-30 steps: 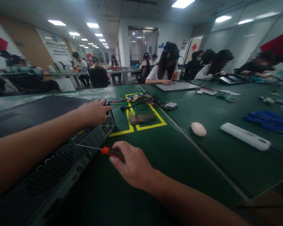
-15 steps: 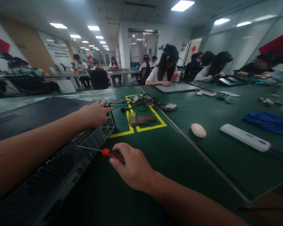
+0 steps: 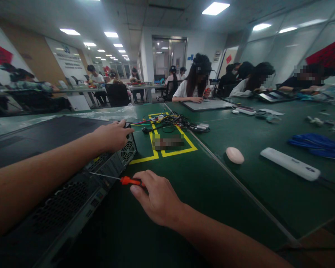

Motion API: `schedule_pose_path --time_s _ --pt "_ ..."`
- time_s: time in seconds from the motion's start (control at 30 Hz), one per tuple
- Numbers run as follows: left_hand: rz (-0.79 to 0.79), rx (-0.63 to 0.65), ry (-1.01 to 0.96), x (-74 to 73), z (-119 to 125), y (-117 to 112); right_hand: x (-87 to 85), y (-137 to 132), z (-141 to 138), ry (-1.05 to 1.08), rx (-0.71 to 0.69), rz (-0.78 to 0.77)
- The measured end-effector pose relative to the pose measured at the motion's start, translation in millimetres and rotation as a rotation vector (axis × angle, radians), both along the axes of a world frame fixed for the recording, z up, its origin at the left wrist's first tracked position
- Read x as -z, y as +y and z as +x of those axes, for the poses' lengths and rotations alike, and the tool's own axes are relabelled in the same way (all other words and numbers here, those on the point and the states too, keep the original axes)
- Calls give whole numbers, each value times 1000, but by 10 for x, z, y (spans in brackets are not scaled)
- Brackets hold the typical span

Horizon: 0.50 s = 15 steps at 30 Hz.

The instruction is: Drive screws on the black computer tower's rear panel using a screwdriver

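A black computer case [image 3: 44, 149] lies on its side on the green table [image 3: 201, 186], its rear panel with a fan grille [image 3: 127, 150] facing me. My left hand [image 3: 113, 136] rests on the far top corner of the case, fingers curled over the edge. My right hand [image 3: 156, 197] is closed round a screwdriver [image 3: 120, 179] with a red and black handle. Its thin shaft points left and its tip touches the case's rear panel.
A yellow taped rectangle [image 3: 167, 150] holds a bundle of coloured cables [image 3: 170, 121]. A pink oval object [image 3: 235, 155], a long white bar [image 3: 290, 163] and blue cloth [image 3: 316, 144] lie to the right. Several people sit working at the far tables.
Almost nothing has moved. My right hand has turned slightly on the screwdriver handle, so less of the black grip shows; the left hand stays on the case.
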<state>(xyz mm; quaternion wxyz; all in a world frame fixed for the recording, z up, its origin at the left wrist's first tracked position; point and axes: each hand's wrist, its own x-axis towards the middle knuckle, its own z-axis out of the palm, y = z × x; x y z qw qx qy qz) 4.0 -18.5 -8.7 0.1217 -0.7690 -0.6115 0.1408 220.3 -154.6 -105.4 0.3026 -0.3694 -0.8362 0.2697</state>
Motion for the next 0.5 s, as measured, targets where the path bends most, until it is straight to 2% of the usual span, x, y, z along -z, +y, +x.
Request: schedule_pose_path --time_s 0.5 --pt "21 9 2 -9 9 -18 -43 -11 1 7 -2 -55"
